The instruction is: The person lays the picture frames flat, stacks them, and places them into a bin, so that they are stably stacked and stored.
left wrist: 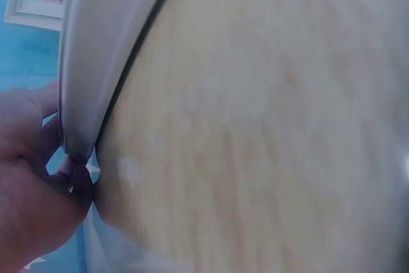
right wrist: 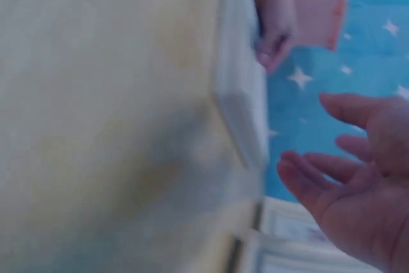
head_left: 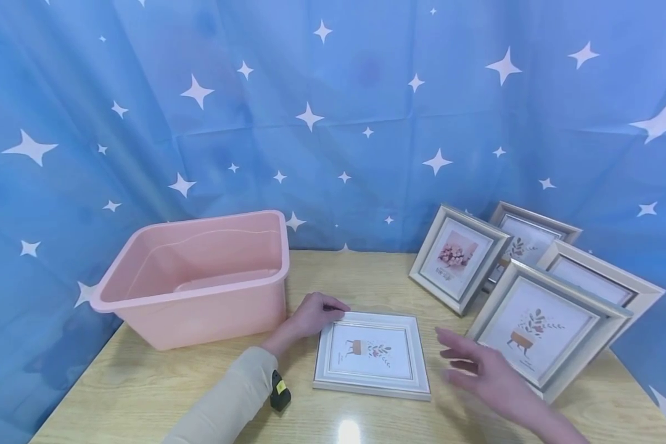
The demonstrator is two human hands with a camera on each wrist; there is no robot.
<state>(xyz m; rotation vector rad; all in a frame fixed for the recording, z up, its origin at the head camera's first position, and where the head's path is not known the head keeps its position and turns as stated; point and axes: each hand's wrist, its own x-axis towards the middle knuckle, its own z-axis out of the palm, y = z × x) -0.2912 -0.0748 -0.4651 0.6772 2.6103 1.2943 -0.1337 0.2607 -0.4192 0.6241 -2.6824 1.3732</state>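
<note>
Blue curtain (head_left: 366, 154) across whole background, white four-point stars (head_left: 310, 116) in mixed sizes, soft vertical folds, faint horizontal crease. Pale wood-grain table (head_left: 366, 280), far edge up near curtain; bright glare spot (head_left: 348, 431) at bottom of head view. Pink tub (head_left: 211, 320) upright on table's left side, open top, rounded corners, flared rim. Right wrist view: tub only partly in, blurred.

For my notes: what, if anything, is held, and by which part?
The left hand holds the middle frame by its far left corner; the right hand holds nothing.
</note>
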